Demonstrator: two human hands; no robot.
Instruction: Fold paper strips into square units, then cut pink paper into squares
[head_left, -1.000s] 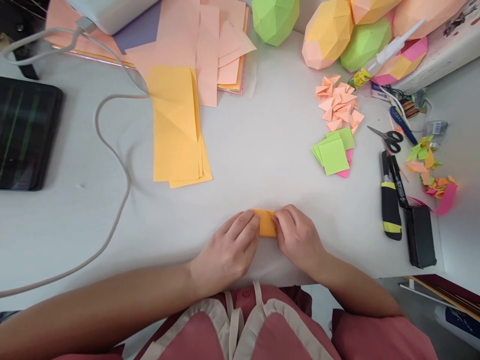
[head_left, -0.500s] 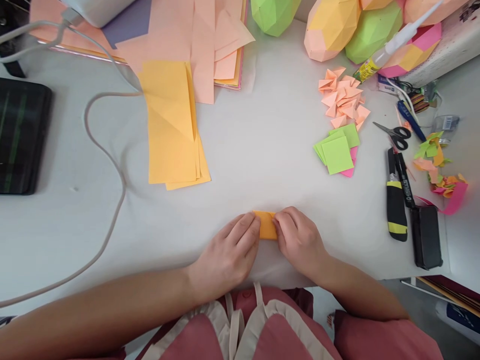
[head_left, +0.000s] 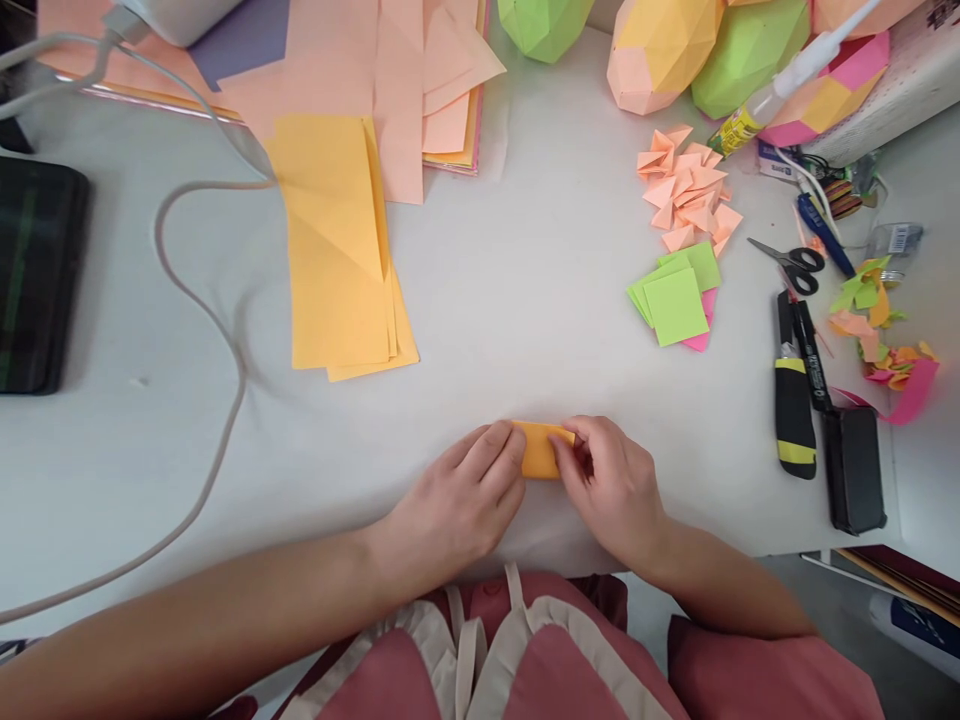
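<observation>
A small folded piece of orange paper (head_left: 538,452) lies near the front edge of the table between my two hands. My left hand (head_left: 480,485) grips its left end, fingertips pressed together on it. At the opposite end my right hand (head_left: 611,480) pinches the paper's upper right corner between thumb and forefinger. Farther back on the left are several long yellow-orange paper strips (head_left: 337,260). To the right sit a stack of green paper squares (head_left: 676,307) with some pink beneath, and a heap of folded peach paper pieces (head_left: 686,190).
Scissors (head_left: 791,262), a utility knife (head_left: 795,415) and a black case (head_left: 855,470) line the right side, near paper scraps (head_left: 900,365). Faceted paper shapes (head_left: 664,55) and a glue bottle (head_left: 750,115) stand at the back. A white cable (head_left: 238,370) curves across the left, beside a dark device (head_left: 37,275).
My right hand has shifted slightly right and its fingers have changed their hold to the paper's corner, so more of the orange paper shows. My left hand stays on its end.
</observation>
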